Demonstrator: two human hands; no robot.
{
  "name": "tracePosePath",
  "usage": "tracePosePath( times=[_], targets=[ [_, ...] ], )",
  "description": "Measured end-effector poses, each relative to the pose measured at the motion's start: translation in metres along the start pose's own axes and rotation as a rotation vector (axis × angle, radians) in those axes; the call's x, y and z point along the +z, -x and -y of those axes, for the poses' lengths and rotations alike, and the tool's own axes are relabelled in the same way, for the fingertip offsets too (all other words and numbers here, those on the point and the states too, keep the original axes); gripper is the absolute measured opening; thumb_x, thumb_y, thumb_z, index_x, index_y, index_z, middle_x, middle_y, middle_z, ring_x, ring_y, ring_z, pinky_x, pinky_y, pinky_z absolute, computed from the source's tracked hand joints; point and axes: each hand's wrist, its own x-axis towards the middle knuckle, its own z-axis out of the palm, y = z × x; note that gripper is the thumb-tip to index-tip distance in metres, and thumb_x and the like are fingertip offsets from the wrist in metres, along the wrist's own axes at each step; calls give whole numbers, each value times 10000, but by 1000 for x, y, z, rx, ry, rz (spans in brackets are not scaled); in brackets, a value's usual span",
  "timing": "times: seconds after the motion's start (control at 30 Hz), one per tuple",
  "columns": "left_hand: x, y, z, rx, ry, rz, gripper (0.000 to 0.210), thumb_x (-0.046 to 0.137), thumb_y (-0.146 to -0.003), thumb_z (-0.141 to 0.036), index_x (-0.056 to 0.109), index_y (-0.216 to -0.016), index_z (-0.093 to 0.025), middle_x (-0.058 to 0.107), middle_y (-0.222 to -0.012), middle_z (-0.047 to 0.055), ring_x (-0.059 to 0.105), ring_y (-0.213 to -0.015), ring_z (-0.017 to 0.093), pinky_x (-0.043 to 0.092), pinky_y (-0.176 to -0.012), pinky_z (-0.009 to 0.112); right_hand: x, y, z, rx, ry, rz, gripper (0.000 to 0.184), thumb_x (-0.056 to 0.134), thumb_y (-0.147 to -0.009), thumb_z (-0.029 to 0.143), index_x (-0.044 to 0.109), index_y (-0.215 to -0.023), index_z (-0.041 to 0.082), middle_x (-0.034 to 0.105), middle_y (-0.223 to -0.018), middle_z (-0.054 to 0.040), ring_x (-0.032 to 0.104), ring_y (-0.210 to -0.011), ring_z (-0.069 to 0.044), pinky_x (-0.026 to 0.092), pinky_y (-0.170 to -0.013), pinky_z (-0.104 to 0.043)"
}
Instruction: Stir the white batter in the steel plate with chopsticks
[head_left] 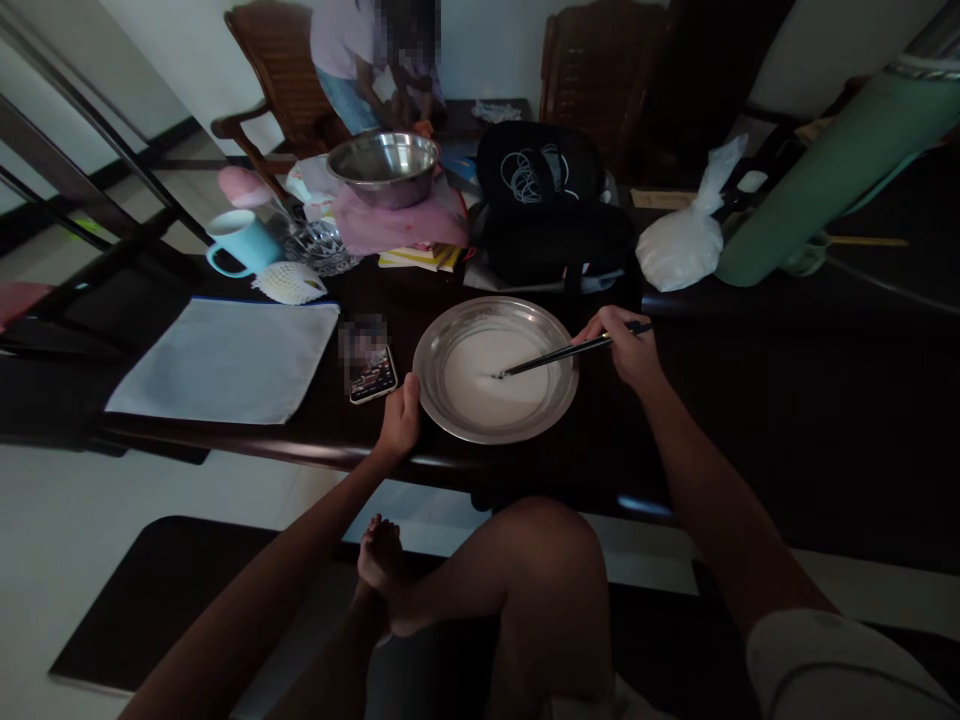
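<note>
A shallow metal basin with a wide rim stands near the table's front edge. Whitish, smooth-looking stuff covers its bottom; whether it is liquid or paste I cannot tell. My left hand holds the basin's left rim, thumb on top and fingers mostly hidden. From the right, my right hand grips a pair of dark chopsticks, slanted down to the left. Their tips touch the white stuff near the basin's middle.
Left of the basin lie a phone and a pale zip pouch. Behind stand a blue mug, a metal bowl, a black case, a tied white bag and a green cylinder. A person bends beyond the table.
</note>
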Motion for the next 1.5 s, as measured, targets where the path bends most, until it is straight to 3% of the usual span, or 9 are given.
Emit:
tracePosePath(
  times=[0.17, 0.37, 0.53, 0.7, 0.9, 1.07, 1.27, 1.43, 1.5],
  targets=[
    [0, 0, 2, -9, -12, 11, 619, 325, -910, -663, 540, -579, -187, 556, -573, 36, 563, -612, 190, 479, -639, 309, 2, 1, 0, 23, 16, 99, 416, 636, -810, 613, 665, -636, 236, 749, -693, -17, 724, -720, -204, 561, -781, -373],
    [0, 1, 1, -16, 17, 3, 593, 353, -900, -664, 531, -577, -200, 522, -552, 26, 556, -630, 198, 474, -659, 315, -1, -1, -3, -6, -17, -8, 480, 582, -850, 611, 622, -565, 227, 708, -597, -19, 696, -625, -189, 556, -697, -352],
    [0, 1, -1, -14, 21, 0, 584, 366, -896, -660, 534, -580, -199, 514, -536, 21, 568, -643, 203, 479, -660, 314, 2, 1, -2, 17, 14, 129, 408, 621, -830, 599, 671, -650, 236, 755, -708, -18, 725, -739, -202, 560, -792, -371],
    [0, 0, 1, -16, 14, 7, 595, 356, -907, -647, 561, -591, -187, 545, -550, 34, 592, -648, 212, 499, -668, 322, 0, -1, -3, -3, 26, -3, 463, 578, -859, 602, 635, -598, 224, 731, -655, -25, 715, -689, -194, 556, -739, -355],
    [0, 1, 1, -7, 26, -6, 566, 367, -916, -622, 533, -577, -200, 513, -546, 26, 580, -673, 211, 489, -706, 322, 2, 0, -1, 6, 21, 114, 430, 608, -835, 608, 677, -640, 230, 740, -681, -26, 723, -733, -205, 556, -785, -367],
    [0, 0, 2, -22, 39, -3, 548, 379, -915, -608, 519, -569, -206, 490, -527, 20, 564, -660, 211, 479, -695, 322, 1, 0, -1, -4, 24, -1, 473, 566, -864, 606, 645, -593, 226, 721, -634, -23, 708, -676, -189, 554, -738, -353],
    [0, -1, 0, -6, 14, 3, 598, 350, -902, -660, 508, -552, -202, 510, -548, 24, 537, -623, 191, 463, -666, 317, 3, 1, 0, 4, 19, 115, 412, 608, -854, 573, 685, -645, 226, 743, -686, -23, 723, -731, -193, 552, -786, -350],
    [0, 0, 1, -1, -15, 9, 651, 314, -891, -707, 509, -547, -191, 512, -548, 20, 522, -591, 173, 457, -644, 314, 0, -1, -1, -24, -1, 11, 477, 581, -862, 594, 654, -581, 216, 716, -617, -25, 706, -646, -184, 549, -709, -337],
    [1, 0, 1, 4, -12, 6, 657, 315, -890, -709, 538, -571, -180, 546, -575, 30, 538, -607, 178, 459, -642, 313, 0, -1, -3, -19, -19, 30, 495, 570, -865, 601, 645, -564, 216, 708, -601, -24, 699, -622, -180, 549, -688, -333]
  ],
)
